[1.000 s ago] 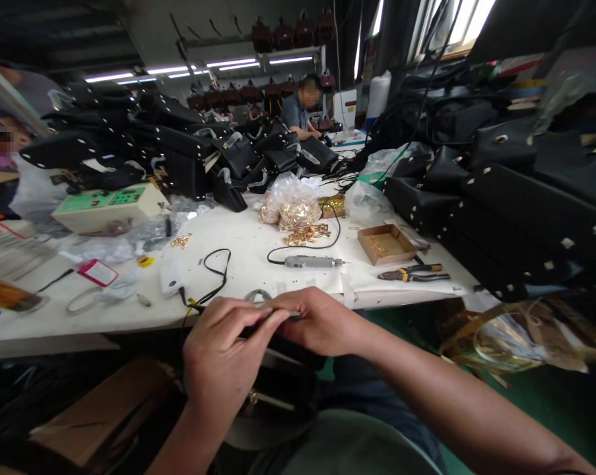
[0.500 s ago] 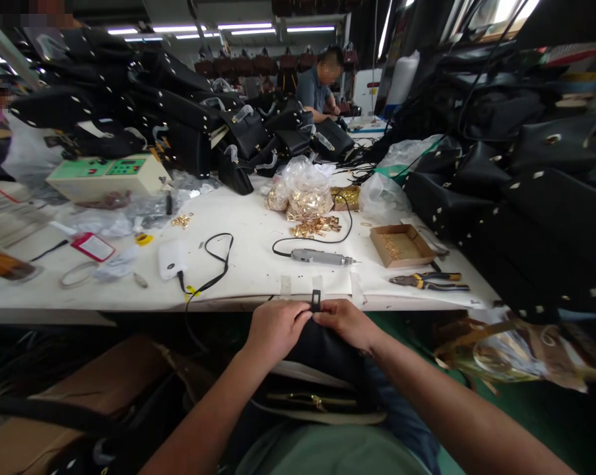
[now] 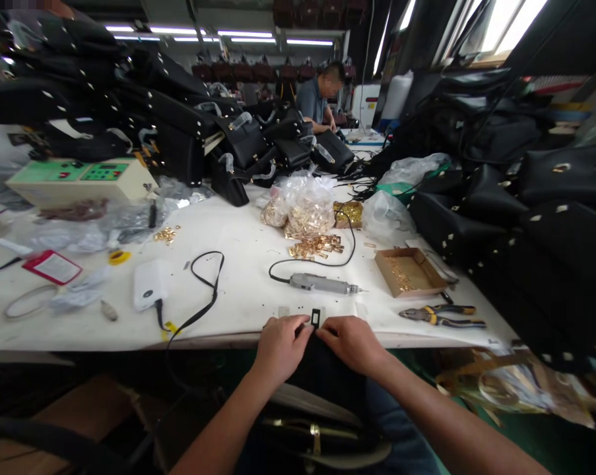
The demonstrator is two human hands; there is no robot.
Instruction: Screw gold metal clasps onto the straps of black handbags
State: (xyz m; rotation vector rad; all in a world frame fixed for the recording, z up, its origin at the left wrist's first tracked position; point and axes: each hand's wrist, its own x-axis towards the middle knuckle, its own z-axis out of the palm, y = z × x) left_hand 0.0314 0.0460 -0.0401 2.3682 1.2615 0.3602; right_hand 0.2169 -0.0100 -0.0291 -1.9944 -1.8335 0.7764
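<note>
A black handbag (image 3: 327,396) lies on my lap against the white table's (image 3: 238,290) front edge, its gold zipper toward me. My left hand (image 3: 282,346) and my right hand (image 3: 353,343) pinch the bag's top edge side by side, fingers closed. Between them a small black tab (image 3: 315,318) sticks up over the table edge. Just beyond lies a grey electric screwdriver (image 3: 322,284) with a black cord.
Pliers (image 3: 441,315), a cardboard box of gold screws (image 3: 407,272), loose gold fittings (image 3: 316,247) and plastic bags of hardware (image 3: 302,204) lie on the right. A white power bank (image 3: 146,285) and green-topped machine (image 3: 80,179) sit left. Black bags are stacked behind and right. Another person (image 3: 322,99) works far back.
My hands moved from my lap up to the table edge with the bag, and the black tab now stands between them. The view has tilted down slightly.
</note>
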